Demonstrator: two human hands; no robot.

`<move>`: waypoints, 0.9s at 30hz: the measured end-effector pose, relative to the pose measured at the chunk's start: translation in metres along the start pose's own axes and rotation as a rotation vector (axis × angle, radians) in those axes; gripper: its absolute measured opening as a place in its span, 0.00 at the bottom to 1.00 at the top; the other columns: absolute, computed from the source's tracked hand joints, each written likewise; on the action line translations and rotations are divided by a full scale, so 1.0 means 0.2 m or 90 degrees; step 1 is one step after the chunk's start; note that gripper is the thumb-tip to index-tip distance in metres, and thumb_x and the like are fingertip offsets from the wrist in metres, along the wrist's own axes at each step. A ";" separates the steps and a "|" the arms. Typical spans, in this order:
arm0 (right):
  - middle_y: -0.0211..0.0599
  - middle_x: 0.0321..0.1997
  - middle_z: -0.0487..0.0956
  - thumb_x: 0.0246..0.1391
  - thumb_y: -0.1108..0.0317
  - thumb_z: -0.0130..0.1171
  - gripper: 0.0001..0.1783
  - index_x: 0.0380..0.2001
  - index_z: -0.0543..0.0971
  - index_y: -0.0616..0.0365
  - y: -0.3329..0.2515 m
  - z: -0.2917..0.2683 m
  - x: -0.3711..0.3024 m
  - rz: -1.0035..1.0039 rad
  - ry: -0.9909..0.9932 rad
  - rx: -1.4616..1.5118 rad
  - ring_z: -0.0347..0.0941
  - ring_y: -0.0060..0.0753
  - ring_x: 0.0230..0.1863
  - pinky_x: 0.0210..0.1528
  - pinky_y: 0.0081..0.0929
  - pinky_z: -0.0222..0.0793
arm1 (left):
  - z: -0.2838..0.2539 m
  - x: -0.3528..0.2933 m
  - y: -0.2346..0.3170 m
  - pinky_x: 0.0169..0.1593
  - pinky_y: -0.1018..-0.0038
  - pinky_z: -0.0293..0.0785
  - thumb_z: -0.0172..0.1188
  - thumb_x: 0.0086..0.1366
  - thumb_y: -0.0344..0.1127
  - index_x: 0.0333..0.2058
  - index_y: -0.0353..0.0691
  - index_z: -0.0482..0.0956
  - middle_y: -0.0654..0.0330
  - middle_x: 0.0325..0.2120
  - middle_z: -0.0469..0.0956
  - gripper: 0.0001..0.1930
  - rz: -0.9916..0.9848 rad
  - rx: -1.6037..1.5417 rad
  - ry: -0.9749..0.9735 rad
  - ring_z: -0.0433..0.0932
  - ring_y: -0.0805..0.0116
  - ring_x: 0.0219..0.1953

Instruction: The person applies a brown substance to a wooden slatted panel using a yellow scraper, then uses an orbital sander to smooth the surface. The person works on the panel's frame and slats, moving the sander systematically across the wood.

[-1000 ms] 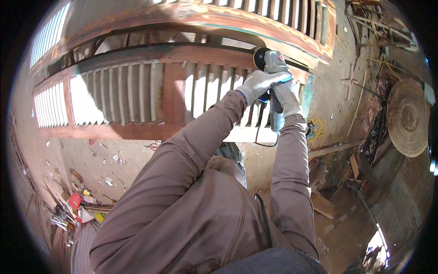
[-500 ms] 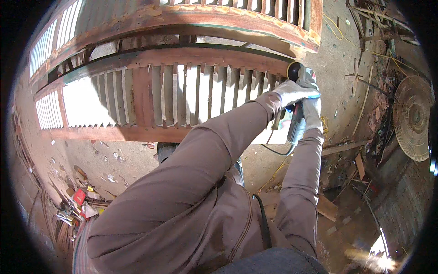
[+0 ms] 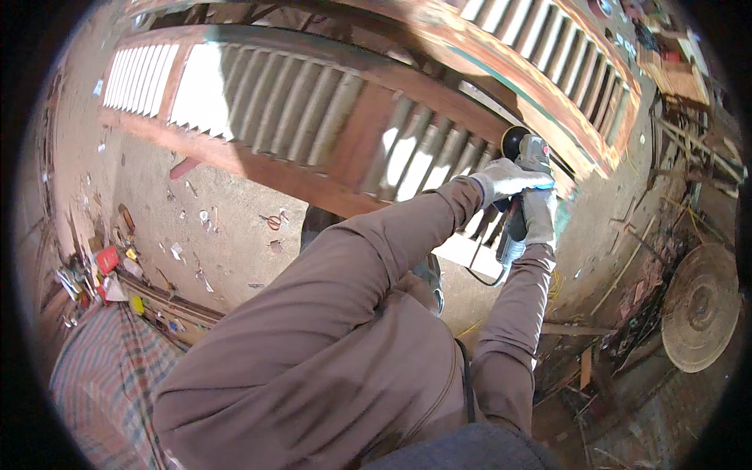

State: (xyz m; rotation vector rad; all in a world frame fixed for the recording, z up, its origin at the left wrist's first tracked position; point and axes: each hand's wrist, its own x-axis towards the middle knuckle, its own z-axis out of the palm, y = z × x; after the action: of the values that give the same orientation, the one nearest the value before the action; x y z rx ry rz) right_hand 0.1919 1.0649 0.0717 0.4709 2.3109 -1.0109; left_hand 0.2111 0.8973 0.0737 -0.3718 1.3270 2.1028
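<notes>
Both of my gloved hands hold an angle grinder [image 3: 535, 151] at the right end of a slatted wooden shutter panel [image 3: 366, 133]. My left hand [image 3: 500, 178] is wrapped over the grinder near its head. Just below it, my right hand [image 3: 539, 215] grips the body, whose blue rear end and dark cord show underneath. The grinder's round dark disc [image 3: 513, 142] is at the panel's far rail; whether it touches the wood I cannot tell. My fingers are partly hidden behind the tool and each other.
A second slatted panel [image 3: 540, 86] lies beyond the first. Red-handled scissors [image 3: 273, 222] and scraps litter the floor at left, near a checked cloth [image 3: 117, 376]. To the right are a round woven fan-like disc [image 3: 699, 308], sticks and a yellow cord [image 3: 556, 286].
The view has turned, so both panels now slope down to the right and more floor shows at left. My hands still grip the grinder, at the panel's right end.
</notes>
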 end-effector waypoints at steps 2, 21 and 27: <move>0.37 0.50 0.84 0.65 0.58 0.60 0.20 0.55 0.80 0.56 -0.15 0.20 -0.03 -0.076 -0.014 -0.028 0.78 0.34 0.44 0.47 0.35 0.76 | -0.21 -0.10 0.01 0.64 0.71 0.70 0.67 0.68 0.59 0.56 0.49 0.86 0.58 0.55 0.84 0.26 0.068 -0.007 0.005 0.78 0.68 0.58; 0.41 0.59 0.82 0.64 0.57 0.60 0.24 0.59 0.79 0.57 -1.39 1.73 -0.47 -0.406 -0.184 -0.193 0.78 0.38 0.53 0.57 0.35 0.74 | -1.82 -1.04 0.19 0.32 0.72 0.84 0.76 0.53 0.66 0.45 0.29 0.85 0.54 0.35 0.86 0.40 0.048 -0.167 0.216 0.85 0.68 0.30; 0.41 0.58 0.82 0.63 0.57 0.60 0.24 0.58 0.79 0.57 -1.31 1.68 -0.42 -0.374 -0.159 -0.252 0.78 0.37 0.52 0.56 0.34 0.74 | -1.70 -1.03 0.23 0.38 0.73 0.83 0.77 0.55 0.62 0.48 0.31 0.85 0.55 0.38 0.85 0.37 0.029 -0.145 0.201 0.85 0.69 0.36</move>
State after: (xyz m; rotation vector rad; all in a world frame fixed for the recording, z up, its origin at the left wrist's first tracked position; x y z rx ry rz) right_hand 0.2407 0.6337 0.0822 -0.4932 2.3745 -0.7648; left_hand 0.3114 0.5100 0.0616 -0.8042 1.2759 2.3103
